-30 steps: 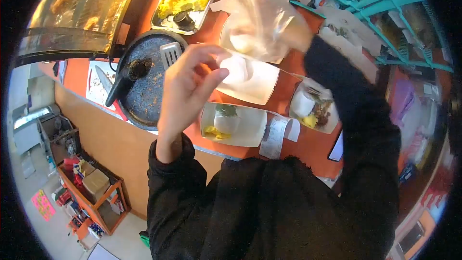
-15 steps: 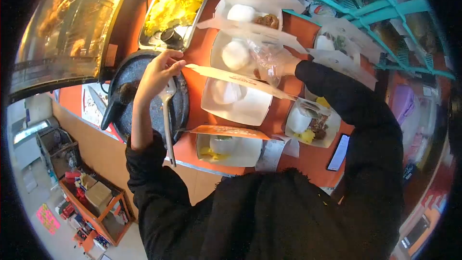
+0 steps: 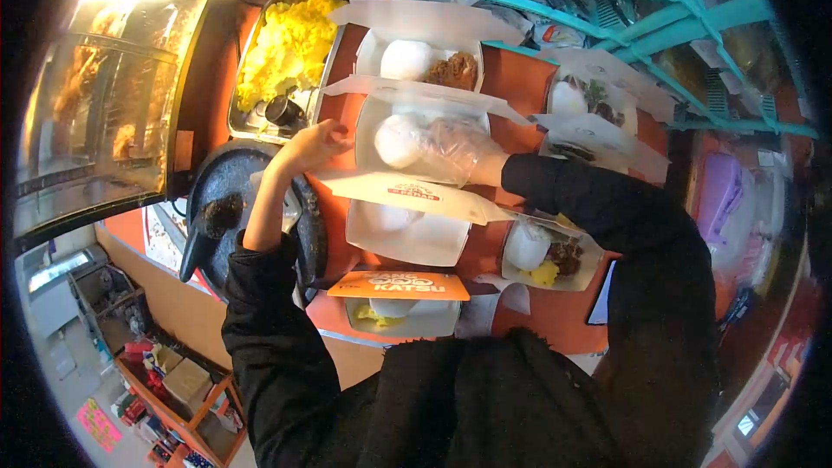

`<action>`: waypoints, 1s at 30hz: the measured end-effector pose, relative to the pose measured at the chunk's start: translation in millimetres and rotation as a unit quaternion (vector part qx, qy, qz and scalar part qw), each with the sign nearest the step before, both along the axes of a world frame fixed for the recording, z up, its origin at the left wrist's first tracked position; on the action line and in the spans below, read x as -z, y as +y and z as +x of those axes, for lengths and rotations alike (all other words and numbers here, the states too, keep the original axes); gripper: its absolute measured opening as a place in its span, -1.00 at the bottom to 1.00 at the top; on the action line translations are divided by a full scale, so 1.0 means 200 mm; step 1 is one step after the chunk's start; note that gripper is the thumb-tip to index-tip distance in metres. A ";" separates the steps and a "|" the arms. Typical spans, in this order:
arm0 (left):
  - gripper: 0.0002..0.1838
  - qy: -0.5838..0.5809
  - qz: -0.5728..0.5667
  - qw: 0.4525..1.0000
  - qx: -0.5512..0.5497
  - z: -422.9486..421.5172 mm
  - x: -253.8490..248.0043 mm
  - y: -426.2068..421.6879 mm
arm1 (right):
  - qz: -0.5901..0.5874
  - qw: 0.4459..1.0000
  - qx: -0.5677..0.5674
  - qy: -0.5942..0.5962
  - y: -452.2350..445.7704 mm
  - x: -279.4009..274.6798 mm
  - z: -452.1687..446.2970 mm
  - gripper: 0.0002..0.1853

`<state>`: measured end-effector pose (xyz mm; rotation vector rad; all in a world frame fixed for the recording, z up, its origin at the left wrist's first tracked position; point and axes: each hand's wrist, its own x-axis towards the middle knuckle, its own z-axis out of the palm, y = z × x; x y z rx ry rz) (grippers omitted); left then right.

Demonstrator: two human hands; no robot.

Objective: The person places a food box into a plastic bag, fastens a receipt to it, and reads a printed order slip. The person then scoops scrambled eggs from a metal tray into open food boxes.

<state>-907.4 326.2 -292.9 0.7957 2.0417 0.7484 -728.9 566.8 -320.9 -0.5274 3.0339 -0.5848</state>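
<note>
My right hand [image 3: 455, 146], in a clear plastic glove, is lowered into an open paper food box [image 3: 371, 160] beside a white rice mound [image 3: 400, 140]. Its fingers look curled, but glare and the glove hide what they hold. My left hand [image 3: 314, 147] is bare, with bent fingers apart and holding nothing. It hovers by the left edge of that box, above the stone mortar [image 3: 310, 269]. A spatula [image 3: 293, 208] lies in the mortar, partly behind my left forearm. The printed lid [image 3: 407, 192] of the nearer box stands up just below my right hand.
A metal tray [image 3: 326, 78] of yellow shredded food [image 3: 286, 48] stands at the back left, beside a lit glass display case [image 3: 121, 95]. More open boxes sit around, one with rice and brown meat [image 3: 452, 71]. Teal racks [image 3: 555, 13] line the back right. A phone [image 3: 600, 299] lies near my right arm.
My right hand has moved left and down over the rice box. My left hand has shifted right, closer to the box edge. The view has also shifted slightly.
</note>
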 end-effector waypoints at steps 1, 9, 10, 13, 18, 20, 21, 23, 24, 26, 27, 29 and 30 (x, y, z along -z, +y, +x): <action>-0.51 -0.079 0.018 0.997 0.014 -0.01 0.02 0.00 | 0.010 1.000 0.003 -0.009 0.00 0.01 0.00 -0.76; -0.72 -0.100 -0.091 0.991 -0.014 0.06 -0.08 0.14 | -0.040 0.990 0.032 -0.133 -0.01 -0.20 -0.03 -0.80; -0.72 -0.099 -0.090 0.991 -0.014 0.07 -0.10 0.13 | -0.104 0.968 0.083 -0.211 -0.02 -0.23 -0.04 -0.80; -0.76 -0.101 -0.109 0.988 -0.036 0.08 -0.10 0.14 | -0.043 0.985 0.082 -0.148 -0.01 -0.15 -0.03 -0.81; -0.78 -0.125 -0.091 0.987 -0.039 0.07 -0.08 0.13 | -0.010 0.998 0.030 -0.053 0.05 -0.05 0.01 -0.85; -0.69 -0.168 -0.039 0.983 -0.058 0.06 0.03 0.07 | 0.005 0.999 -0.028 -0.042 0.10 -0.07 -0.07 -0.81; -0.70 -0.129 -0.068 0.988 -0.052 0.08 -0.08 0.12 | 0.013 0.993 -0.043 -0.109 0.11 -0.15 -0.11 -0.73; -0.70 -0.155 -0.060 0.984 -0.059 0.06 -0.01 0.10 | 0.000 0.980 -0.109 -0.169 0.16 -0.15 -0.20 -0.74; -0.71 -0.153 -0.063 0.984 -0.063 0.07 -0.02 0.10 | -0.005 0.961 -0.172 -0.216 0.17 -0.15 -0.22 -0.74; -0.79 -0.149 -0.074 0.985 -0.048 0.08 -0.05 0.11 | -0.048 0.973 -0.120 -0.191 0.19 -0.19 -0.18 -0.73; -0.76 -0.146 -0.076 0.986 -0.041 0.07 -0.05 0.11 | -0.085 0.982 -0.060 -0.161 0.20 -0.20 -0.16 -0.72; -0.72 -0.155 -0.079 0.984 -0.034 0.06 -0.04 0.11 | -0.055 0.994 -0.046 -0.080 0.17 -0.16 -0.11 -0.71; -0.69 -0.168 -0.081 0.982 -0.035 0.05 -0.03 0.10 | -0.055 0.994 -0.047 -0.082 0.17 -0.16 -0.10 -0.71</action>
